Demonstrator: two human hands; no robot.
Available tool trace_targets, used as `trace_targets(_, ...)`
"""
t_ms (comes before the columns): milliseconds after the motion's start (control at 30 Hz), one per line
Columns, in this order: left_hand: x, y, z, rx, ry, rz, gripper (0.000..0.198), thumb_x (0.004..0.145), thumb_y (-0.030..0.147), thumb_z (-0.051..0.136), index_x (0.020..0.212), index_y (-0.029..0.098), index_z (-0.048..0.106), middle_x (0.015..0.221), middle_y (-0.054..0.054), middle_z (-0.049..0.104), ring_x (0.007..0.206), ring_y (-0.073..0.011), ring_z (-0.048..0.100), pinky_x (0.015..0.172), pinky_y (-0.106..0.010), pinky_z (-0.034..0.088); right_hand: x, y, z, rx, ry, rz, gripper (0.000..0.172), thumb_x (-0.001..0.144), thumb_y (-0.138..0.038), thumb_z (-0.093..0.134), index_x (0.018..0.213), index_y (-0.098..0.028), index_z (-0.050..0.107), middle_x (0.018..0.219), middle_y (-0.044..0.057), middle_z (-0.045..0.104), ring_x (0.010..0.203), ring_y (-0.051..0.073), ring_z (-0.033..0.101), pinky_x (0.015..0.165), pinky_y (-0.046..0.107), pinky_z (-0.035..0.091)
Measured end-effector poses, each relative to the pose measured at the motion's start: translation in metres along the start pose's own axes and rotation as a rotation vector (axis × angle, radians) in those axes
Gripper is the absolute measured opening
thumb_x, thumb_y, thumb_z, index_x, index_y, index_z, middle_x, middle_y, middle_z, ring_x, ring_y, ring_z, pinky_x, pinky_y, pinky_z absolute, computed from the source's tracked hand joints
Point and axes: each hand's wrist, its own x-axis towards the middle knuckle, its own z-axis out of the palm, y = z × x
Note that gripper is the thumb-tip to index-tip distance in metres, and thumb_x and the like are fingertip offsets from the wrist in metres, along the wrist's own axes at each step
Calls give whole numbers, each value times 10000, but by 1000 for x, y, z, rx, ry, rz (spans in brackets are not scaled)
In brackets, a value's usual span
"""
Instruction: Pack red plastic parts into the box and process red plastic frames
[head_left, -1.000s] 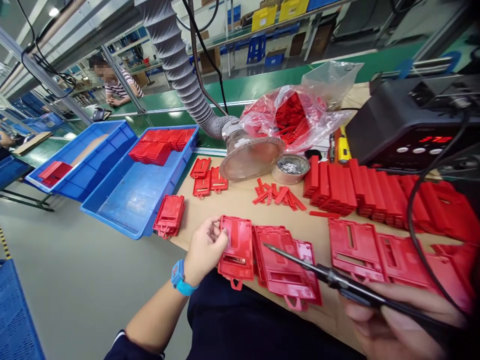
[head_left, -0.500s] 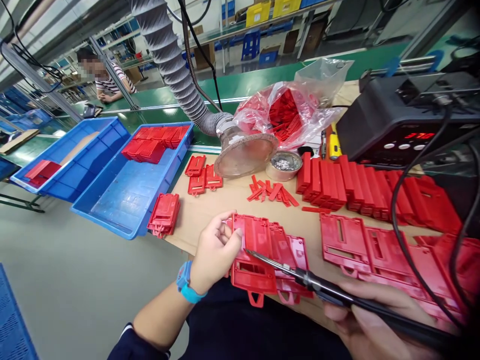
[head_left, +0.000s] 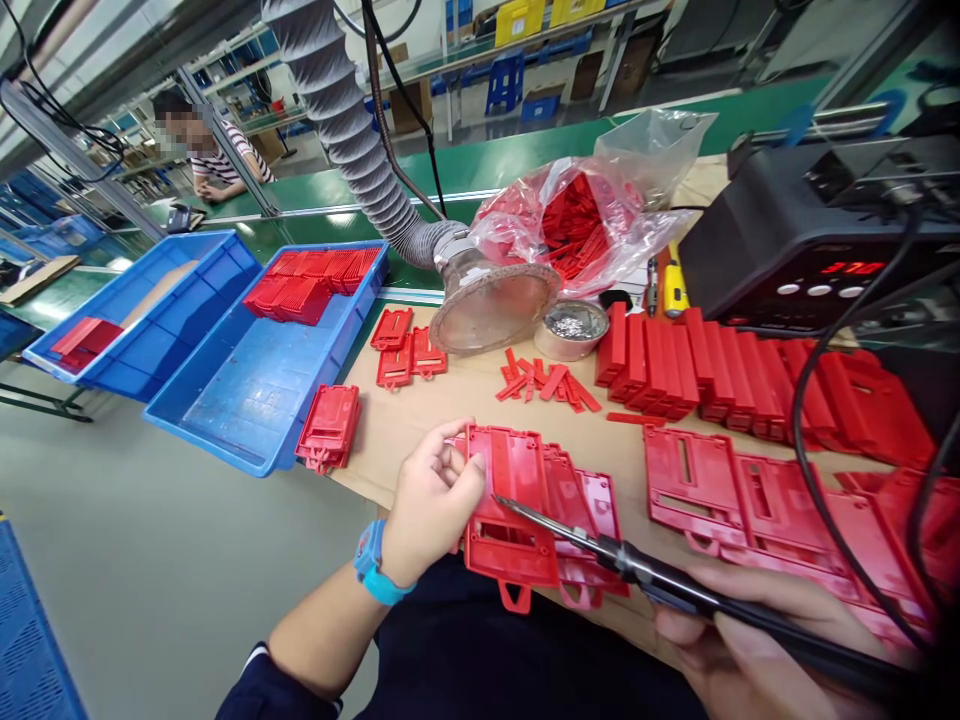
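My left hand (head_left: 440,505) grips the left edge of a red plastic case part (head_left: 517,480), thumb on top. This part has slots and a loop at its near end, and it lies over several similar red parts (head_left: 598,500). In my right hand (head_left: 757,620) is a black-handled soldering iron (head_left: 660,580), held like a pen. Its metal tip points left and meets the held part's surface near my left thumb; whether it presses in I cannot tell. More red case parts (head_left: 694,485) lie to the right, partly behind the iron's cable (head_left: 806,440).
Small red strips (head_left: 551,383) and a round tin (head_left: 571,330) lie beyond my hands. A fume extraction hose (head_left: 352,140) with a wide hood hangs above. The soldering station (head_left: 817,250) stands right, blue bins (head_left: 225,400) left. A bag (head_left: 577,220) holds red pieces. Across the bench sits a person (head_left: 217,155).
The view has shifted very slightly. Both hands keep their hold, and the iron's tip stays at nearly the same spot on the red case part.
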Motion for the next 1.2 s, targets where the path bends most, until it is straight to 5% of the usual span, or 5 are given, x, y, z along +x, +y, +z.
trace_targets(333, -1, 1, -1, 1, 21, -6, 409, 769, 215, 543, 1152, 84, 488, 548, 86, 394, 493, -60, 403, 528, -183, 369, 1, 1, 6, 8, -19, -53, 167, 572, -343, 763, 691, -255, 685, 445, 25, 584, 332, 167, 535, 286, 236, 452)
trace_targets(833, 2, -2, -2, 9, 22, 11, 403, 768, 258, 562, 1141, 112, 506, 550, 82, 386, 493, -63, 388, 521, -186, 355, 3, -1, -1, -3, 120, -28, 218, 485, -364, 775, 616, -223, 673, 451, 23, 584, 298, 160, 516, 264, 242, 448)
trace_targets(1200, 1, -2, 0, 10, 28, 11, 393, 773, 246, 562, 1141, 119, 508, 565, 75, 387, 504, -60, 391, 523, -183, 361, 7, 4, -10, -9, 24, -34, 189, 531, -350, 776, 653, -232, 692, 476, 46, 600, 320, 178, 531, 280, 273, 459)
